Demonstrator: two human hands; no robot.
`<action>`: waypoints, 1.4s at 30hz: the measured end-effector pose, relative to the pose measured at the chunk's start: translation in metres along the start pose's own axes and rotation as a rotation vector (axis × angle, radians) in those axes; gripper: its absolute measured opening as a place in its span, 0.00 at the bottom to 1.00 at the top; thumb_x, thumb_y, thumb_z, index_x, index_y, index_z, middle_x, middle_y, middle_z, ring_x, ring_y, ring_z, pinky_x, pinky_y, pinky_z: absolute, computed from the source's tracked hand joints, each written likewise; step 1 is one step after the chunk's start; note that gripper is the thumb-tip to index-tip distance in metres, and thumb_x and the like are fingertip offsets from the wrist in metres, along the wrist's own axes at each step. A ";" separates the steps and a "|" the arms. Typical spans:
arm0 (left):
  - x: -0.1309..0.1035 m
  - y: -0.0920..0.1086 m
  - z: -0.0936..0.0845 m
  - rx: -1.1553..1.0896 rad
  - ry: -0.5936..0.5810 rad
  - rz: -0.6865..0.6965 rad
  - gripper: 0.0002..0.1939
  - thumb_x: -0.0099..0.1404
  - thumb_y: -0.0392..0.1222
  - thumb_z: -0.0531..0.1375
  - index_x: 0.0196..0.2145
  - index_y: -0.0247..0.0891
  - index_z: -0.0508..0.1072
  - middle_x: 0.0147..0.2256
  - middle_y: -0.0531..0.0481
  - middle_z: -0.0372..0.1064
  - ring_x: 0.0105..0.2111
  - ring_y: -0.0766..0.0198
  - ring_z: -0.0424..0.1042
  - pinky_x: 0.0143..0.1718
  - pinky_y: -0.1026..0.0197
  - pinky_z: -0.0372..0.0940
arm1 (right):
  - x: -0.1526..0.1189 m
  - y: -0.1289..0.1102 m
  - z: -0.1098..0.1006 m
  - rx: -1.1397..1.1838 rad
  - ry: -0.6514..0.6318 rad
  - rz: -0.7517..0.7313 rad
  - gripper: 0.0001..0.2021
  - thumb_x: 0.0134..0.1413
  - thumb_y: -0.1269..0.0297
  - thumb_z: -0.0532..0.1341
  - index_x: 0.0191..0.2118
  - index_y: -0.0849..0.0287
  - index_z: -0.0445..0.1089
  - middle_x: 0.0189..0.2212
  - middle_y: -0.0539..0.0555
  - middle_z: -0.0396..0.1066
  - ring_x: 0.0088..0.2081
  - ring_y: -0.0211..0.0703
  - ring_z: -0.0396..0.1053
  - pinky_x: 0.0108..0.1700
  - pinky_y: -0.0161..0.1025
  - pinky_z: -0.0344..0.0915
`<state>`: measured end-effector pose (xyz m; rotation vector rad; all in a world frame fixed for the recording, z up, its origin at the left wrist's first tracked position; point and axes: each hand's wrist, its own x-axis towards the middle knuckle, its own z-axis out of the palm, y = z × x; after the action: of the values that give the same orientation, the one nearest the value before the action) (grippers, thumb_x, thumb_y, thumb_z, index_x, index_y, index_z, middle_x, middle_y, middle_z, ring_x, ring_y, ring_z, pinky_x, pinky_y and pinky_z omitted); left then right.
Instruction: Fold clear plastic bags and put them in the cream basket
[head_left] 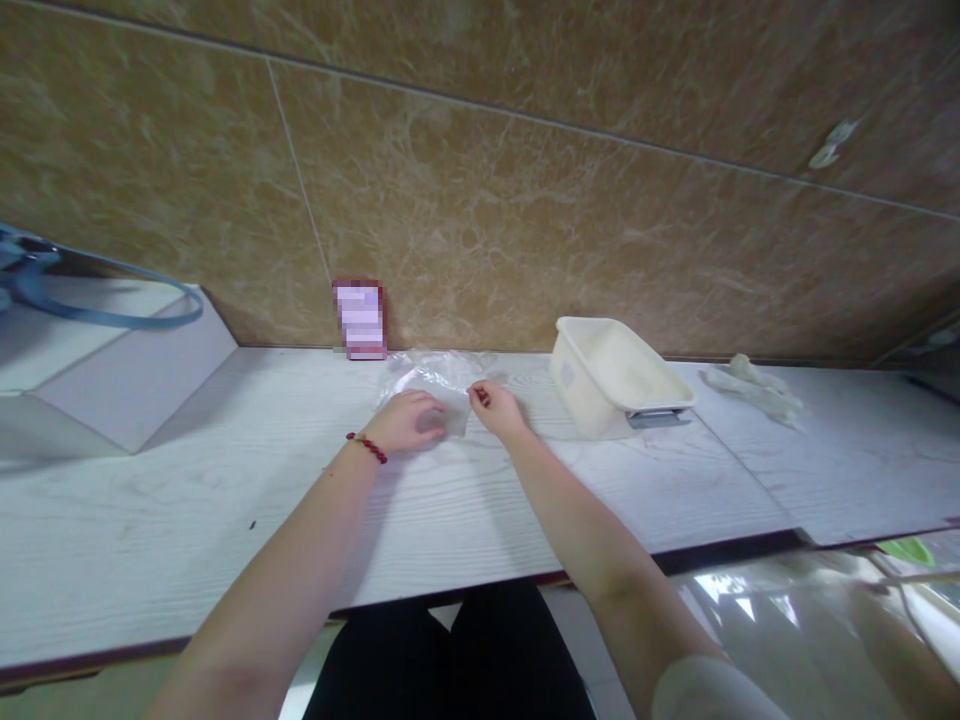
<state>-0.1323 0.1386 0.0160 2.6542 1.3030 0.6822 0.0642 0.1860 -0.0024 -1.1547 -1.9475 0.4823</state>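
Observation:
Clear plastic wrapping [431,368] lies crumpled on the white wood-grain table, close to the wall. My left hand [409,420], with a red bead bracelet at the wrist, rests over the left part of the plastic, its fingers apart and curved. At the right side of the plastic, my right hand [493,405] is closed in a pinch on the edge of the clear plastic. A flat, pale translucent piece [454,412] shows between the two hands.
A cream plastic bin [592,385] stands to the right, with crumpled whitish gloves [757,390] beyond it. A phone [362,320] leans on the tiled wall. At the left is a white box [142,370] with a blue strap [112,318].

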 end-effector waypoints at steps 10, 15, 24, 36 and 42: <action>-0.001 -0.021 0.017 -0.084 -0.041 -0.032 0.27 0.50 0.57 0.58 0.43 0.35 0.70 0.45 0.43 0.67 0.47 0.57 0.64 0.51 0.56 0.56 | 0.006 0.014 -0.008 -0.055 -0.135 -0.053 0.06 0.47 0.70 0.54 0.30 0.60 0.68 0.28 0.51 0.70 0.30 0.35 0.66 0.34 0.32 0.62; -0.001 -0.021 0.016 -0.082 -0.053 -0.033 0.22 0.53 0.55 0.56 0.39 0.37 0.71 0.44 0.45 0.68 0.46 0.59 0.64 0.50 0.57 0.57 | 0.008 0.018 -0.015 -0.071 -0.141 -0.011 0.06 0.47 0.70 0.54 0.30 0.60 0.68 0.27 0.51 0.70 0.28 0.34 0.66 0.33 0.32 0.62; 0.000 -0.024 0.019 -0.143 0.001 -0.092 0.17 0.58 0.52 0.51 0.32 0.38 0.73 0.39 0.47 0.70 0.40 0.62 0.67 0.45 0.59 0.60 | 0.006 0.012 -0.024 -0.126 -0.228 -0.154 0.07 0.47 0.69 0.56 0.33 0.62 0.70 0.30 0.53 0.71 0.30 0.34 0.66 0.35 0.32 0.61; 0.001 -0.015 0.012 -0.152 0.016 -0.152 0.15 0.59 0.49 0.50 0.33 0.38 0.71 0.34 0.48 0.70 0.36 0.63 0.67 0.41 0.60 0.61 | 0.003 0.003 -0.017 -0.079 -0.389 -0.226 0.06 0.47 0.69 0.57 0.32 0.61 0.71 0.29 0.52 0.71 0.30 0.34 0.65 0.34 0.31 0.60; 0.001 -0.014 0.011 -0.124 0.008 -0.176 0.18 0.61 0.50 0.47 0.33 0.36 0.70 0.33 0.48 0.69 0.35 0.63 0.67 0.39 0.62 0.60 | 0.004 0.002 -0.014 -0.104 -0.403 -0.228 0.10 0.47 0.69 0.58 0.38 0.61 0.71 0.27 0.52 0.69 0.28 0.33 0.64 0.33 0.30 0.59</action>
<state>-0.1369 0.1495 0.0022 2.4075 1.4254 0.7236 0.0752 0.1897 0.0063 -0.9323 -2.4442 0.5255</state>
